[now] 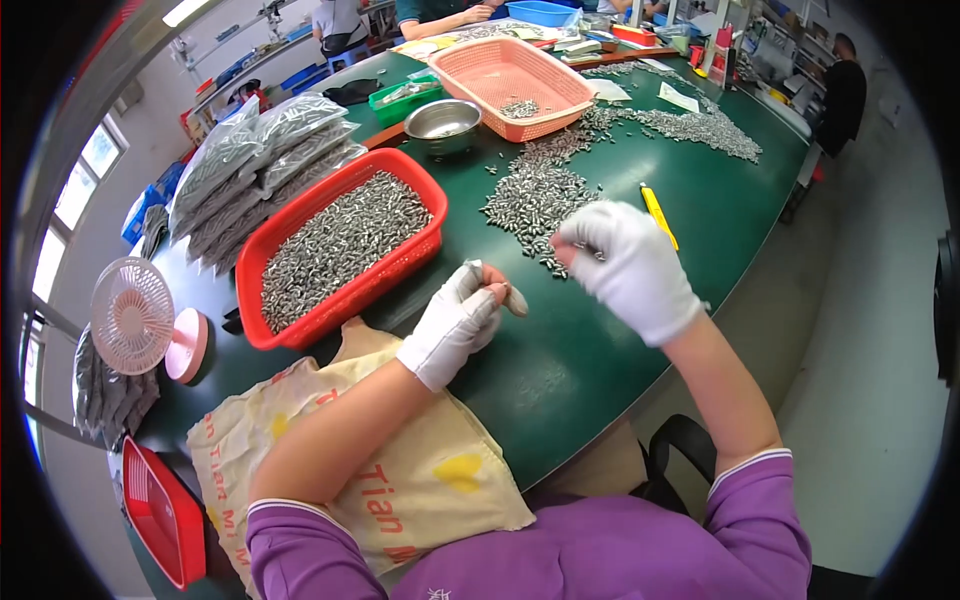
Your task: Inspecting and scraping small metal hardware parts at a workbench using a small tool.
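Note:
My left hand (pixel 455 325), in a white glove with bare fingertips, is held over the green table beside the red basket. Its thumb and forefinger are pressed together; what lies between them is too small to make out. My right hand (pixel 635 270), gloved the same way, hovers at the near edge of a pile of small silvery metal pins (pixel 535 195). Its fingers curl inward, and anything inside them is hidden. The red basket (pixel 440 215) to the left is filled with similar metal pieces. A yellow cutter knife (pixel 657 215) lies just beyond my right hand.
A pink basket (pixel 520 70), a metal bowl (pixel 443 125) and a green tray (pixel 405 97) stand farther back. Stacked plastic bags (pixel 265 150) and a small fan (pixel 135 315) are at left. A printed cloth (pixel 400 450) hangs over the near edge. Other people work beyond the table.

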{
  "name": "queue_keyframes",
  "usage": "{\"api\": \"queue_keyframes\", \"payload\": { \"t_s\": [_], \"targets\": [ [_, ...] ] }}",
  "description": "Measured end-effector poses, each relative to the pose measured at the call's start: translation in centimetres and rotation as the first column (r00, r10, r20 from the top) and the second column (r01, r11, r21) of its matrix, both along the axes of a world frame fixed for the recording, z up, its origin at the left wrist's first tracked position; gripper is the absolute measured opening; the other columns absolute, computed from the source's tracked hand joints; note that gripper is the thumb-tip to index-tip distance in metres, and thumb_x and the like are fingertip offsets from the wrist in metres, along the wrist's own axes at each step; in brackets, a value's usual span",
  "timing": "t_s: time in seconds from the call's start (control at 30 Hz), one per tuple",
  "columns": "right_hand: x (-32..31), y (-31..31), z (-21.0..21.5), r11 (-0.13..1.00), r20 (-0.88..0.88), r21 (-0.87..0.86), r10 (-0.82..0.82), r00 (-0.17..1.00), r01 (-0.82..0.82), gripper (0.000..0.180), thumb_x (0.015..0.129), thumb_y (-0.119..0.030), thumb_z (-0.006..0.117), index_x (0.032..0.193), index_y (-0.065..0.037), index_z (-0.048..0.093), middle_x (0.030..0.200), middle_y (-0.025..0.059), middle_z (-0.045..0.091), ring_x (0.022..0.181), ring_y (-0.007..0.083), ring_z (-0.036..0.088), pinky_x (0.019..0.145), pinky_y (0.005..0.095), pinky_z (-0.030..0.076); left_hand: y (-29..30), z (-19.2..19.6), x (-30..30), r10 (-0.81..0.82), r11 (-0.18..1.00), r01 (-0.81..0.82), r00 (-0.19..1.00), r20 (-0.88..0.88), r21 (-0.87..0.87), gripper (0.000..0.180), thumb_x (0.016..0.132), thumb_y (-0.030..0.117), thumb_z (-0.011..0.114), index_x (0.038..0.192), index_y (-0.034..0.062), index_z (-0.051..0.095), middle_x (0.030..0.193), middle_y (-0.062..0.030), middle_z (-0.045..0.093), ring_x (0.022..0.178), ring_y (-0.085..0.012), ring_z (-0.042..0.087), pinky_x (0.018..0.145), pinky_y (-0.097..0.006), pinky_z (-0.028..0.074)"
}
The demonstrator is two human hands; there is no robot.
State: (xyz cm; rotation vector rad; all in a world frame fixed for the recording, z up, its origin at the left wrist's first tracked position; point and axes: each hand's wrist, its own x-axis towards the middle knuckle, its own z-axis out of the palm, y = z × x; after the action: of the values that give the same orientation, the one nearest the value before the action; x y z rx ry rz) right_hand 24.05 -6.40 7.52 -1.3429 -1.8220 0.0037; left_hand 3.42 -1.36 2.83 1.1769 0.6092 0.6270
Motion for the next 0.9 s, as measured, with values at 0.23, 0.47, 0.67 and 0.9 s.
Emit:
{"api": "queue_keyframes", "payload": {
  "t_s": [0.23,0.47,0.67,0.9],
  "targets": [
    [0.2,8.1,-4.0,0.918,0.399,-0.368,0.015,0.917,0.145,0.009,0.070,-0.022,0.070,0.075,-0.014,0.070,0.080,0.0085,0.061,0.082,0.0285,0.060,0.074,0.0392,0.049,1.9,-2.7,-1.2,0.061,0.988,-0.022,0.965,0.255,-0.153,0.018,0.093,0.025,0.060,0.099,0.0123,0.050,0.092,-0.0066,0.060,0.044,-0.0031,0.028,0.044,-0.018,0.025],
    [0.4,7.8,-5.4,0.970,0.402,-0.243,0.076,0.912,0.026,0.010,0.071,-0.021,0.073,0.076,-0.013,0.069,0.081,0.0061,0.061,0.081,0.0275,0.060,0.072,0.0390,0.049,2.3,-2.2,-1.1,0.045,0.979,-0.008,0.983,0.179,-0.204,0.017,0.094,0.024,0.060,0.100,0.0121,0.050,0.092,-0.0057,0.061,0.044,-0.0035,0.029,0.044,-0.018,0.025],
    [-0.5,7.3,-4.8,0.983,0.190,-0.044,0.181,0.965,-0.176,0.015,0.071,-0.014,0.074,0.085,-0.011,0.069,0.087,0.0063,0.063,0.082,0.0276,0.061,0.074,0.0377,0.050,2.3,-2.6,-1.0,0.071,0.977,-0.026,0.975,0.211,-0.210,0.018,0.093,0.022,0.060,0.103,0.0115,0.050,0.092,-0.0063,0.060,0.046,-0.0041,0.032,0.046,-0.018,0.026],
    [-2.3,6.3,-3.5,0.913,0.015,0.077,0.400,0.917,-0.399,0.019,0.065,-0.009,0.077,0.081,-0.009,0.067,0.083,0.0048,0.064,0.076,0.0258,0.061,0.070,0.0356,0.051,2.3,-2.2,-1.1,0.066,0.979,-0.027,0.979,0.192,-0.201,0.026,0.092,0.029,0.063,0.103,0.0092,0.050,0.089,-0.0031,0.060,0.046,-0.0040,0.032,0.046,-0.019,0.027]
  ]
}}
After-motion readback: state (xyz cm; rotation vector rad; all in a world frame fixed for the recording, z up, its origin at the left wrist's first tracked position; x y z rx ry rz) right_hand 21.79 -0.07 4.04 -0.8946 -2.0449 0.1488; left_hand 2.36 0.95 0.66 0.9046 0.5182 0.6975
